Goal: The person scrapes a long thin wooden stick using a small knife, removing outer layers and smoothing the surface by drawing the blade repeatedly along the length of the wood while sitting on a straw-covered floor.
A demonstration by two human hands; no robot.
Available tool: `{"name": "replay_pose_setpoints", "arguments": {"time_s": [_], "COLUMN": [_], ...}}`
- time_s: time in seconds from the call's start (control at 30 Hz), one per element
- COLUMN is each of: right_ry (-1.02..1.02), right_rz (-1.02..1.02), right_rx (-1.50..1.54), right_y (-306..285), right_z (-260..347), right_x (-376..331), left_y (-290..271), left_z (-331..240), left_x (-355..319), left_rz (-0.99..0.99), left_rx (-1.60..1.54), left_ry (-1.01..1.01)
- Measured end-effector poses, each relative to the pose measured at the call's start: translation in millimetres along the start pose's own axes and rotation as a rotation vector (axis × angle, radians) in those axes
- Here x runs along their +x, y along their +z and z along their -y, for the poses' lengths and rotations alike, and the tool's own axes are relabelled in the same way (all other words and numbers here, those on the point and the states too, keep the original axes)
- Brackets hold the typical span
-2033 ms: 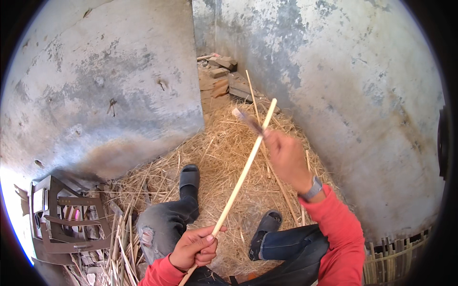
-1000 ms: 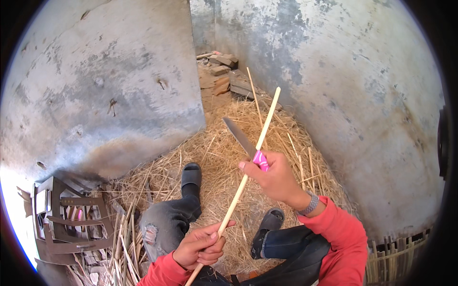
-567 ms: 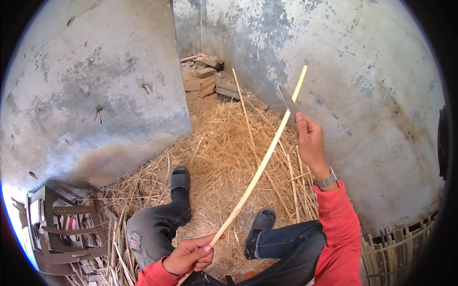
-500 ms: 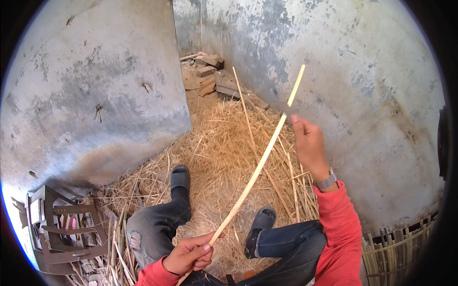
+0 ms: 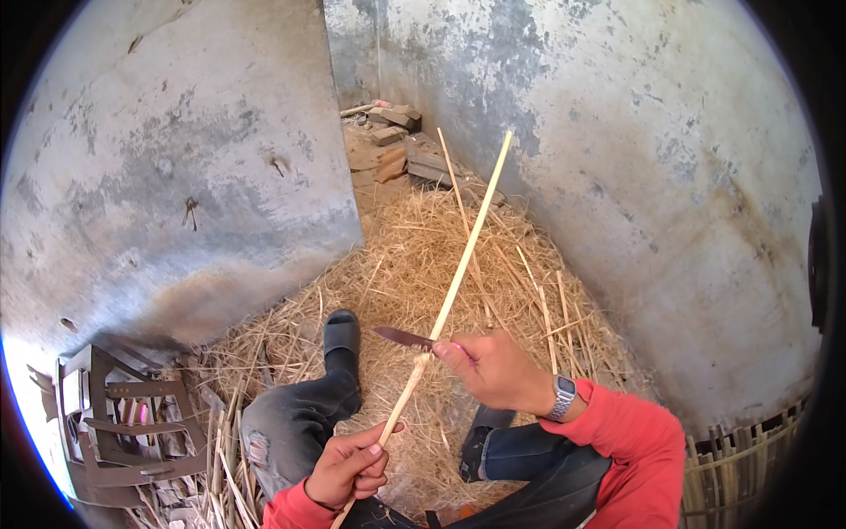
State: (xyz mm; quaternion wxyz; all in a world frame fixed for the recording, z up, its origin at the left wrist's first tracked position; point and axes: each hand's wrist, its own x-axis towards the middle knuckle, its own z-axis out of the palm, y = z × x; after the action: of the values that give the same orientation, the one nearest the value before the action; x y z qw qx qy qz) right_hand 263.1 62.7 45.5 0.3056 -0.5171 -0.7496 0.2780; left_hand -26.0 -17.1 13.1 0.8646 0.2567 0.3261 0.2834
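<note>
Slanting up from my lap is a long pale bamboo strip (image 5: 467,251). My left hand (image 5: 349,465) is closed round its lower part. In my right hand (image 5: 495,368) is a knife (image 5: 403,338) with a dark blade pointing left; most of its handle is hidden by the fingers. The blade lies across the strip about midway up, with my right thumb against the strip just there. Small shavings cluster below the blade. Past that point the strip's upper end rises free in front of the far wall.
Shavings (image 5: 423,242) cover the floor around my feet. Loose strips (image 5: 548,326) lie on the right. A dark wooden frame (image 5: 145,432) stands at the lower left, a slatted bamboo piece (image 5: 749,472) at the lower right. Bricks (image 5: 397,119) lie by the far wall corner.
My right hand has come down and left along the strip, bringing the knife from near its upper end to about its middle. The strip's top has swung left; my left hand still grips it low.
</note>
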Motion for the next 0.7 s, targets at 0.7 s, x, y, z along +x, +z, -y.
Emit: {"name": "replay_pose_setpoints", "arguments": {"time_s": [0.7], "right_ry": [-0.055], "right_rz": [-0.165], "right_rx": [-0.007], "right_y": [18], "right_z": [-9], "right_x": [17], "left_y": [-21], "left_z": [-6], "left_x": [-5], "left_rz": [0.164], "left_rx": [-0.390], "left_ry": [-0.102]}}
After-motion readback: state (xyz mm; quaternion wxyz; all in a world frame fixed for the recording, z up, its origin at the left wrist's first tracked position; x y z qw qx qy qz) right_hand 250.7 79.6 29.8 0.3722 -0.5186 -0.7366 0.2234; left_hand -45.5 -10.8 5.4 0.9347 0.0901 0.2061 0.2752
